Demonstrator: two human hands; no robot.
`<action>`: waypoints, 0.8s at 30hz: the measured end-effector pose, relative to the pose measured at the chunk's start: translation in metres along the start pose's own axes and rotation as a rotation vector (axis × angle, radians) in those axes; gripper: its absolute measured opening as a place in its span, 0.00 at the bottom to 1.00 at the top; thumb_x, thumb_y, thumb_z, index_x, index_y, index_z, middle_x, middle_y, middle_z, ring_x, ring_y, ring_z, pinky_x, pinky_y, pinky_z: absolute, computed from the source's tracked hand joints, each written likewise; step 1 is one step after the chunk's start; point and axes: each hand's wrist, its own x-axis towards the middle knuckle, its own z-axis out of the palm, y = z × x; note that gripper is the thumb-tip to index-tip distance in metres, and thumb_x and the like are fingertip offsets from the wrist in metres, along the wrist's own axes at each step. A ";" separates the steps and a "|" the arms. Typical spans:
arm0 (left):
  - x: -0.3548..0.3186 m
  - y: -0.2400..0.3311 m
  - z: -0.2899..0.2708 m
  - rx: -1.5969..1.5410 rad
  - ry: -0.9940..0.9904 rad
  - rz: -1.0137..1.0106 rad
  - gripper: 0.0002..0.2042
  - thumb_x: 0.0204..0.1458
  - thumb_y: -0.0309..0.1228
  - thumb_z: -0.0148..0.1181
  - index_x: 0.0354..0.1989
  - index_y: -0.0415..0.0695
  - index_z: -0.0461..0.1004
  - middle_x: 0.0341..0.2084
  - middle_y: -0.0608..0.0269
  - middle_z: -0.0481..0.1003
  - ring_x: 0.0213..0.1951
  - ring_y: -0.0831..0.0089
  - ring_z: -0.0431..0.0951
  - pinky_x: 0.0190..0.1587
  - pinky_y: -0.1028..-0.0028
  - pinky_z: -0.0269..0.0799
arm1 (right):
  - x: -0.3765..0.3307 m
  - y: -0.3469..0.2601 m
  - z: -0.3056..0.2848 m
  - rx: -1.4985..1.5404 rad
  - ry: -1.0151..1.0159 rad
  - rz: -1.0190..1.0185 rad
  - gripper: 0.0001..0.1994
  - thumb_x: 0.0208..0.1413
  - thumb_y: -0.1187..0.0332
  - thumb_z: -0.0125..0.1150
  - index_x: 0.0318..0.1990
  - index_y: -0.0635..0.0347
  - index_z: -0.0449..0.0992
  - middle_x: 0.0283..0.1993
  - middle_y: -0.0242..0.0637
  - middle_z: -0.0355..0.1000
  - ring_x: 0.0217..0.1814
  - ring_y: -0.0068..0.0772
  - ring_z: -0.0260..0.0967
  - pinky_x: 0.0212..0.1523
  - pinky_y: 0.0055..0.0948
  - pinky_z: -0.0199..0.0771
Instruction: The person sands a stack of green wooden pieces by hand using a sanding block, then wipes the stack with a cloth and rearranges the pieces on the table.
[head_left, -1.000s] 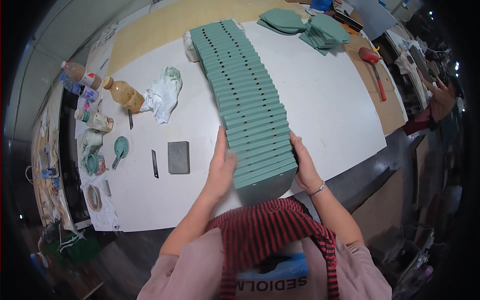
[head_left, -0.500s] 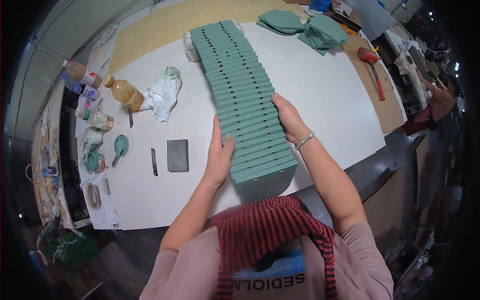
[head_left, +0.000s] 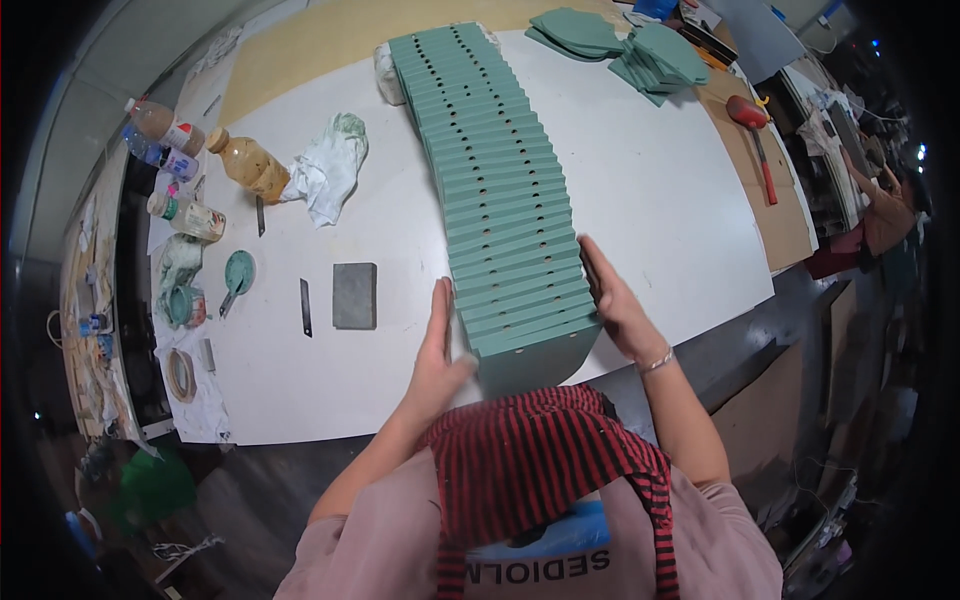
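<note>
A long row of flat green panels [head_left: 510,205], standing on edge and leaning one against another, runs from the far side of the table to its front edge. Two lines of small dark holes mark their upper edges. Beside the near left end of the row is my left hand [head_left: 436,362], fingers stretched forward and thumb apart, slightly blurred. My right hand [head_left: 618,305] lies along the near right side with its fingers straight, at or against the panel edges; exact contact is hard to tell. Neither hand is wrapped around anything. A white bundle [head_left: 390,78] sits by the far end.
Left on the white table [head_left: 400,220] are a grey block [head_left: 354,296], a dark blade [head_left: 306,307], a crumpled cloth [head_left: 328,172], a yellowish bottle [head_left: 247,165] and a green-smeared scoop [head_left: 238,276]. Stacked green pieces [head_left: 660,60] and a red mallet [head_left: 748,115] lie right. Another person [head_left: 890,215] works far right.
Both hands have slid back toward me along the sides of the row, to its near end. The left thumb has come off the panels' top edge. The view has shifted slightly.
</note>
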 end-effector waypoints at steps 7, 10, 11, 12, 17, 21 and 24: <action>-0.001 0.012 0.031 -0.034 -0.030 -0.084 0.56 0.45 0.26 0.65 0.74 0.40 0.23 0.71 0.47 0.48 0.71 0.58 0.52 0.70 0.61 0.51 | -0.014 0.003 0.050 0.132 0.138 0.077 0.56 0.42 0.67 0.77 0.75 0.64 0.43 0.73 0.42 0.54 0.75 0.35 0.49 0.73 0.34 0.48; 0.000 0.003 0.028 -0.010 -0.013 -0.050 0.57 0.44 0.22 0.64 0.74 0.41 0.22 0.71 0.48 0.49 0.71 0.58 0.54 0.69 0.60 0.55 | -0.013 0.006 0.049 0.092 0.142 0.077 0.56 0.42 0.67 0.77 0.75 0.63 0.43 0.73 0.42 0.54 0.75 0.35 0.50 0.73 0.34 0.49; -0.001 0.003 0.030 -0.018 0.000 -0.053 0.57 0.44 0.23 0.65 0.74 0.40 0.23 0.71 0.48 0.48 0.71 0.58 0.54 0.69 0.60 0.54 | -0.013 0.008 0.050 0.096 0.139 0.081 0.56 0.42 0.67 0.77 0.75 0.63 0.43 0.73 0.42 0.54 0.75 0.35 0.50 0.73 0.34 0.49; -0.001 0.004 0.029 -0.025 0.013 -0.053 0.56 0.44 0.24 0.65 0.74 0.40 0.24 0.71 0.47 0.48 0.71 0.57 0.53 0.70 0.60 0.52 | -0.014 0.009 0.049 0.086 0.149 0.050 0.56 0.42 0.66 0.78 0.75 0.63 0.43 0.73 0.42 0.54 0.75 0.35 0.51 0.72 0.34 0.50; -0.003 -0.008 0.013 0.177 -0.047 -0.041 0.56 0.45 0.28 0.66 0.75 0.39 0.28 0.72 0.44 0.45 0.72 0.54 0.49 0.72 0.61 0.47 | -0.017 0.015 0.050 0.035 0.153 -0.039 0.58 0.40 0.65 0.79 0.75 0.64 0.43 0.72 0.43 0.55 0.73 0.36 0.53 0.72 0.35 0.52; -0.003 -0.003 0.009 0.277 -0.072 -0.008 0.57 0.44 0.31 0.69 0.74 0.37 0.28 0.73 0.41 0.43 0.73 0.52 0.46 0.72 0.62 0.45 | -0.017 0.016 0.053 0.030 0.176 -0.031 0.58 0.38 0.64 0.80 0.75 0.64 0.44 0.72 0.42 0.56 0.73 0.36 0.54 0.71 0.35 0.54; -0.004 -0.007 0.004 0.312 -0.075 0.027 0.55 0.49 0.36 0.68 0.75 0.39 0.30 0.73 0.46 0.46 0.73 0.57 0.49 0.72 0.63 0.46 | -0.017 0.018 0.052 0.059 0.181 -0.024 0.59 0.38 0.63 0.80 0.75 0.64 0.44 0.71 0.42 0.57 0.73 0.36 0.54 0.71 0.35 0.54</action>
